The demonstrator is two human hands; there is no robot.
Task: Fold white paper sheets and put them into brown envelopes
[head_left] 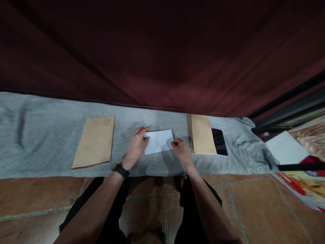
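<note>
A white sheet of paper (158, 141), folded or cut to a small rectangle, lies in the middle of the grey cloth surface (129, 115). Its left end is between the thumb and fingers of my left hand (137, 144), and a black watch is on that wrist. At the paper's right edge, my right hand (181, 149) has its fingers curled in a pinch on it. To the left rests a brown envelope (95, 142) with faint red print. A stack of brown envelopes (203, 135) lies to the right, partly over a dark-screened device (219, 142).
A dark red curtain (162, 74) hangs along the surface's far edge. At the far right are a white sheet (286, 147), a black bar and a colourful printed item (304, 186). Brown floor tiles (251, 200) and my legs show below the near edge.
</note>
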